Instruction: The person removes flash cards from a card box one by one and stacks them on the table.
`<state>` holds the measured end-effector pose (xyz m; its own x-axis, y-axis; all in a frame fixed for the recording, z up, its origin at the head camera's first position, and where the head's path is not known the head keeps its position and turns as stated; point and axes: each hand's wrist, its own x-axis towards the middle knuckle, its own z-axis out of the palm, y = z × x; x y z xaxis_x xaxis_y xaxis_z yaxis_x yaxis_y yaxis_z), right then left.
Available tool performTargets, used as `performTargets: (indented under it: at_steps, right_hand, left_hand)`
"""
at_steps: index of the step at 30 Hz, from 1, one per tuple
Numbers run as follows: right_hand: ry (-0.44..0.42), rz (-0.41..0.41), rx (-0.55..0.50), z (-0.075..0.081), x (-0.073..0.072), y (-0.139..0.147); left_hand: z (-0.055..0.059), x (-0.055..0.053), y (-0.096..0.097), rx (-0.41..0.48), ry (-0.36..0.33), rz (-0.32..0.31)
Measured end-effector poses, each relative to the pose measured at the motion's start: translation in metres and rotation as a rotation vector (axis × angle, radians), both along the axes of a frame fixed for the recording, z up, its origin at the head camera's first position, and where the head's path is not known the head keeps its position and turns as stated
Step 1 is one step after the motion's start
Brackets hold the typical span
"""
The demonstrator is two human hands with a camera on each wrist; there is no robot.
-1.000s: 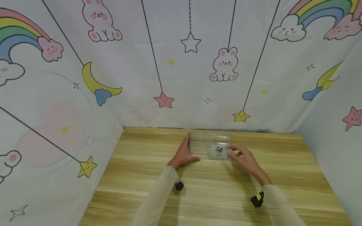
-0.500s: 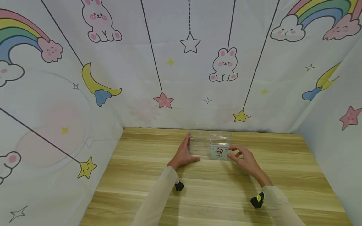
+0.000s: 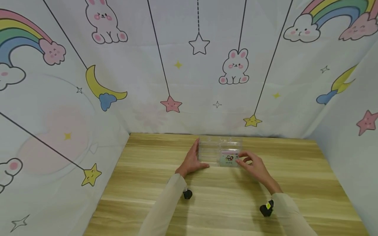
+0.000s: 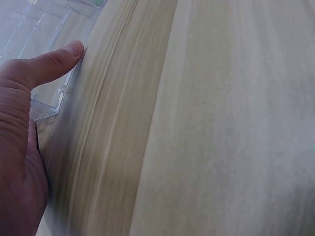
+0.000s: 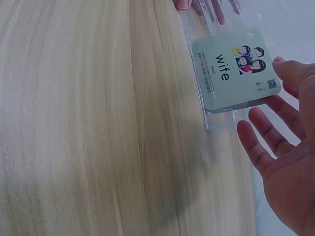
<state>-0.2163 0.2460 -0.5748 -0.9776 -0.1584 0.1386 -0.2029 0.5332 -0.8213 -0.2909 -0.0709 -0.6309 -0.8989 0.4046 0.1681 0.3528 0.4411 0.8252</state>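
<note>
The "wife" card (image 5: 234, 71) has shifted slightly, its right edge pinched in the right grip (image 3: 257, 167).

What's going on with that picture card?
A person's right grip pinches the edge of the pale green "wife" card at the front right of a clear plastic holder. The left grip rests against the holder's left end. The holder sits on the table; whether the card is fully in, I can't tell.
</note>
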Motion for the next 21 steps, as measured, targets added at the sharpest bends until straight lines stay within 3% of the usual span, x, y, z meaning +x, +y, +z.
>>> performTargets:
  at_steps: [10,21]
  right_hand:
    - [-0.007,0.006,-0.002,-0.002,-0.003,-0.009]
    - [0.036,0.016,-0.011,0.009,-0.008,-0.02]
  left_hand:
    - [0.002,0.0,0.003,0.003,-0.014,0.001]
    - [0.002,0.0,0.001,0.004,-0.026,0.02]
